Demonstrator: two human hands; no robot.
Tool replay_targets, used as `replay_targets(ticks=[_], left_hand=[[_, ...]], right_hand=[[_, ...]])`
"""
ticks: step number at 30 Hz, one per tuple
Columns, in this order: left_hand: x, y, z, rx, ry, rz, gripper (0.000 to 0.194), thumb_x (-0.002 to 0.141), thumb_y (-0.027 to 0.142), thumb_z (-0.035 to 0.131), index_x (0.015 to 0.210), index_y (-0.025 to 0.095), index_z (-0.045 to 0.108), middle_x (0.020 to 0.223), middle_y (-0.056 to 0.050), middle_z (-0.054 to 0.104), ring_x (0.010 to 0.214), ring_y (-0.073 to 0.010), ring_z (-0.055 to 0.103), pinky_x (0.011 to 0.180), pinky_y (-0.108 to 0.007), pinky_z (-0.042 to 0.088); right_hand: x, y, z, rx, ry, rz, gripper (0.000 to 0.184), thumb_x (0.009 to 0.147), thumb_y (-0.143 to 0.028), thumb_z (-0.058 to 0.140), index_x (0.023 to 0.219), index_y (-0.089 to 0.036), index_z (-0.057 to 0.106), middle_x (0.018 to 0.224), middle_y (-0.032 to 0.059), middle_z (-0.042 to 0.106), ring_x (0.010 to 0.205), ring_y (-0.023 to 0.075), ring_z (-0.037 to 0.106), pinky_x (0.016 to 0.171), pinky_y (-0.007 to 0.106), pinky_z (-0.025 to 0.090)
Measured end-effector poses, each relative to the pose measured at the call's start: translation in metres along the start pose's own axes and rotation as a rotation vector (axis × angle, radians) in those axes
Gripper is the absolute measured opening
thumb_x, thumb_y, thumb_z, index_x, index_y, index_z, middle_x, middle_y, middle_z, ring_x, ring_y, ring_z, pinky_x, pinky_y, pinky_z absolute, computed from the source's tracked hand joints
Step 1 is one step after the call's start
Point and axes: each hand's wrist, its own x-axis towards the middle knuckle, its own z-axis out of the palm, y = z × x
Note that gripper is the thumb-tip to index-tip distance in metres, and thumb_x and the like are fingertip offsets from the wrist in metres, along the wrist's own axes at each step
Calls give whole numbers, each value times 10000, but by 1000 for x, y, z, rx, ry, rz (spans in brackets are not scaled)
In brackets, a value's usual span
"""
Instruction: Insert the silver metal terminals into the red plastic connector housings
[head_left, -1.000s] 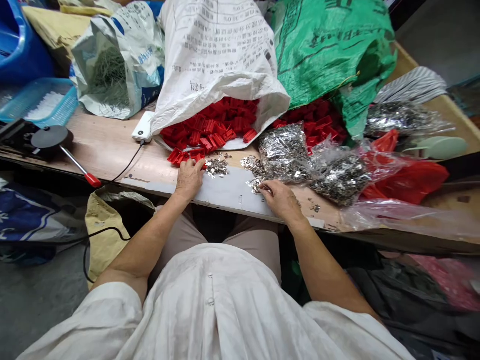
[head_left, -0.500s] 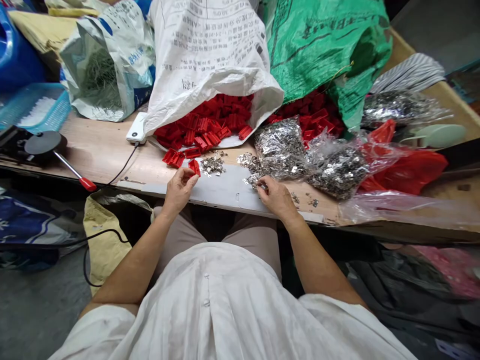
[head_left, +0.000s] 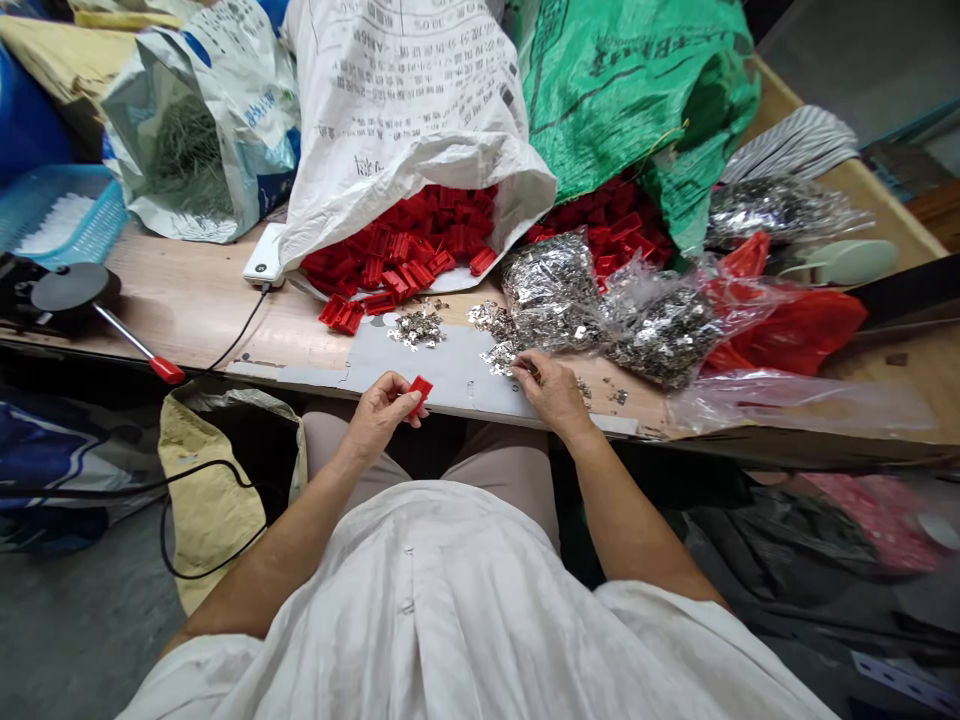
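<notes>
My left hand (head_left: pixel 384 413) pinches a small red plastic part (head_left: pixel 421 392) between thumb and fingers, just off the table's front edge. My right hand (head_left: pixel 553 392) is closed at the fingertips beside a small heap of shiny metal pieces (head_left: pixel 498 357); whatever is between those fingers is too small to make out. Another little heap of metal pieces (head_left: pixel 418 328) lies on the grey sheet (head_left: pixel 450 372) between the hands. Behind it, red plastic parts (head_left: pixel 409 255) spill from the mouth of a white woven sack (head_left: pixel 420 90).
Clear bags of metal pieces (head_left: pixel 664 325) and a red plastic bag (head_left: pixel 795 330) lie to the right, below a green sack (head_left: pixel 637 90). At left stand a lever tool with a red grip (head_left: pixel 165 370), a white cabled device (head_left: pixel 265 256) and a blue basket (head_left: pixel 97 215).
My left hand has moved right and toward me, bringing the red plastic part off the table's edge. The right hand stays by the metal pieces. The view has shifted slightly.
</notes>
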Motion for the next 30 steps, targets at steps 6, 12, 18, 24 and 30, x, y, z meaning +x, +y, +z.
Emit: replay_targets(ticks=[6,12,18,24,30], left_hand=[[-1,-10,3,136,-6,43,264,726,369,725,835,165,595,739,13,621,624,-84,565,544,-194,403],[-5,-11,8,263,47,117,376,668,336,765,937,193,545,862,0,652,787,-125,626,735,-239,487],[-9,-14,7,469,21,184,333,695,357,754,929,194,581,863,-16,660,775,-143,625,713,-250,498],[-9,-20,8,409,-13,197,448,681,328,774,1044,200,544,911,-23,653,803,-146,638,722,-254,505],[-14,-17,12,425,35,311,422,686,286,778,990,206,496,893,-10,630,796,-136,622,736,-256,499]], right_hand=[[-12,6,1,-13,10,54,156,836,-274,534,955,-220,620,872,37,700,678,174,610,701,298,456],[-12,8,-1,20,7,6,221,847,-258,503,1006,-223,654,971,57,712,813,198,639,762,318,475],[-11,8,2,-31,39,11,176,834,-244,502,931,-220,646,873,45,705,748,189,631,721,305,467],[-10,8,2,-67,103,92,138,830,-291,547,915,-216,625,815,41,705,669,187,627,668,296,458],[-11,0,-4,42,138,61,209,851,-286,515,997,-213,645,937,59,719,743,181,639,734,303,476]])
